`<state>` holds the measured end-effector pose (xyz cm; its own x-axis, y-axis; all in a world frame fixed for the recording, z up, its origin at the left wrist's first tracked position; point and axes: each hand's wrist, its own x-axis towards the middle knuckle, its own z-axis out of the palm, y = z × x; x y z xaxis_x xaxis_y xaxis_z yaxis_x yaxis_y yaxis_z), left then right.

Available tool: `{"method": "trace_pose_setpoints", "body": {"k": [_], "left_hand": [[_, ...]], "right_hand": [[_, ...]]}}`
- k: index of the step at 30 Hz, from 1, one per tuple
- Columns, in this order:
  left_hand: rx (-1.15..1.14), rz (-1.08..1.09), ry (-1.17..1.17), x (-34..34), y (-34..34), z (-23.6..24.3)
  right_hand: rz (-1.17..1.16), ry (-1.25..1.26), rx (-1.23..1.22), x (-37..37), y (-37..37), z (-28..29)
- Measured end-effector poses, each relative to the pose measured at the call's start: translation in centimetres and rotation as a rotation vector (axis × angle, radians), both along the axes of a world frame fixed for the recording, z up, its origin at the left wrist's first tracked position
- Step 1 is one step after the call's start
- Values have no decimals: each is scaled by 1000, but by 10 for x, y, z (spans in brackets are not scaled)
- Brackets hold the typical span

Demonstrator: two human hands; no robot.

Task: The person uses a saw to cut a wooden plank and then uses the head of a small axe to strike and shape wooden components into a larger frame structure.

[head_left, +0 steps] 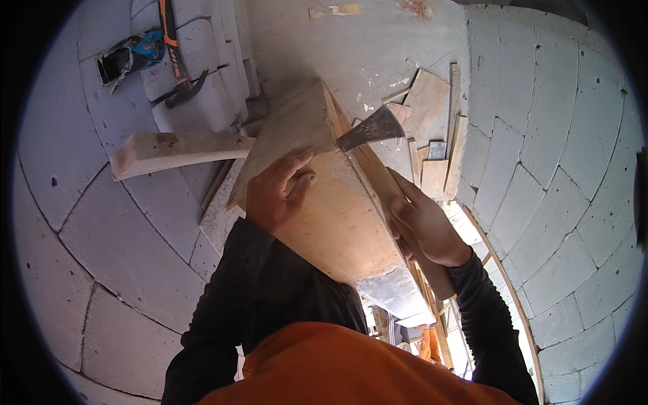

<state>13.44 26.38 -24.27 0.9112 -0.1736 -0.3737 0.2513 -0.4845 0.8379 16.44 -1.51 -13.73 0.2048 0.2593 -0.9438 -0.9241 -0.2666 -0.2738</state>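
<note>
A broad wooden panel, box-like at its edges (pixel 331 216), lies tilted in front of me. My left hand (pixel 278 191) rests on its upper face, the fingers bent a little and apart, with nothing held. An axe has its dark steel head (pixel 374 128) across the panel's far right edge, the blade to the right. Its wooden handle (pixel 433 273) runs back toward me along the panel's right side. Around that handle my right hand (pixel 428 226) is closed, one finger stretched along it; the other fingers are partly hidden.
A claw hammer (pixel 177 57) and a torn blue package (pixel 131 55) lie on pale blocks at the left. Thick pale timber (pixel 179 152) juts out left of the panel. Wood offcuts (pixel 426 101) lie beyond at the right. Block walls (pixel 540 135) rise on both sides.
</note>
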Motion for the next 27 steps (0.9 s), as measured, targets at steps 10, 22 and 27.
{"method": "trace_pose_setpoints", "body": {"k": [10, 22, 27], "left_hand": [[-15, -8, 58, 5, 1, 4], [-6, -64, -3, 4, 3, -4], [22, -60, 2, 0, 0, -3]], "right_hand": [[3, -25, 34, -10, 1, 3], [-58, -204, -204, -11, -3, 12], [35, -530, -422, -135, -6, -3]]}}
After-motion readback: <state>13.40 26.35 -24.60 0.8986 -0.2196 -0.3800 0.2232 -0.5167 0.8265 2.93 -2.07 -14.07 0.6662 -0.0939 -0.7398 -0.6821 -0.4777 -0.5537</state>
